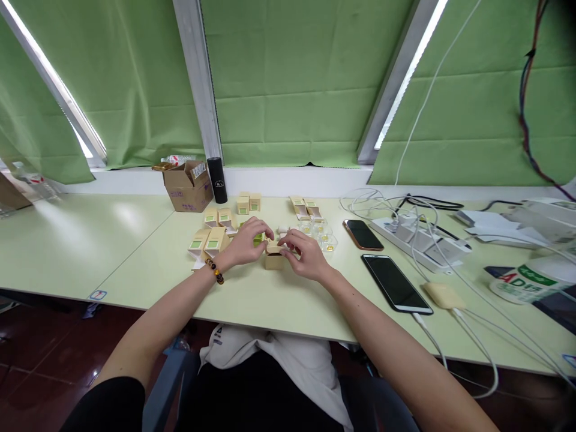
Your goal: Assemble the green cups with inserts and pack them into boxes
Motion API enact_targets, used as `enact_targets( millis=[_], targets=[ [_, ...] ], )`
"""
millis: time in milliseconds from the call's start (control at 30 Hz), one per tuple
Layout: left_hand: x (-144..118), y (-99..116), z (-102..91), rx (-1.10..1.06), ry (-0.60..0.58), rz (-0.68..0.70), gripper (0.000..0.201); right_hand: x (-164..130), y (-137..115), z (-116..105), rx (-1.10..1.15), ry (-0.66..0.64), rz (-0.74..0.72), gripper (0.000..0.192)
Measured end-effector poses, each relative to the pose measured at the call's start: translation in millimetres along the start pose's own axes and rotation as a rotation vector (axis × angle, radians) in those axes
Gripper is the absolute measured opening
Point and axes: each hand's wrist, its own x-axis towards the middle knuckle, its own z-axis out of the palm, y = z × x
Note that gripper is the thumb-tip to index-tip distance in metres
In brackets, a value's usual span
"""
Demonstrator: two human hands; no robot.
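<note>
A small beige cardboard box [273, 261] stands on the table in front of me, its dark opening facing me below a raised flap. My left hand [250, 241] pinches at the flap's left side, a beaded bracelet on its wrist. At the right side my right hand [304, 254] has thumb and fingers closed on the same flap. Behind the hands, a bright green item [258, 239] shows in part. Several small boxes [216, 241] with green labels are grouped left of my left hand. Clear plastic containers with yellow bits [324, 237] lie beyond my right hand.
Two open cartons [306, 208] and two small boxes [249, 203] are farther back. A brown cardboard box [187, 187] and a black cylinder [217, 180] stand by the sill. Two phones [396, 283], a power strip [420, 243] and tangled cables occupy the right.
</note>
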Motion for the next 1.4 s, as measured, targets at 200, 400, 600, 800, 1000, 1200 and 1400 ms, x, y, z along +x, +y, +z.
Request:
enact_targets(
  millis=[200, 400, 600, 800, 1000, 1200, 1400],
  targets=[
    [-18, -7, 2.8, 0.120, 0.001, 0.077, 0.007, 0, -1, 4, -0.039, -0.014, -0.002, 0.004],
    [-31, -16, 13.6, 0.091, 0.065, 0.066, 0.009, 0, -3, 4, -0.053, -0.017, -0.012, 0.004],
    [-38, -17, 18.2, 0.096, 0.064, 0.076, 0.010, 0, -3, 4, -0.062, -0.026, -0.018, 0.005],
    [-41, -21, 21.6, 0.117, 0.097, 0.101, 0.012, -2, -3, 4, -0.072, -0.024, -0.060, 0.008],
    [-43, -23, 22.8, 0.129, 0.097, 0.099, 0.013, -2, -5, 2, -0.064, -0.037, -0.067, 0.009],
    [-44, -22, 22.6, 0.147, 0.079, 0.102, 0.013, -2, -4, 0, -0.073, -0.039, -0.074, 0.007],
    [-44, -21, 21.6, 0.140, 0.054, 0.110, 0.012, -4, -3, 1, -0.085, -0.039, -0.111, 0.008]
  ],
)
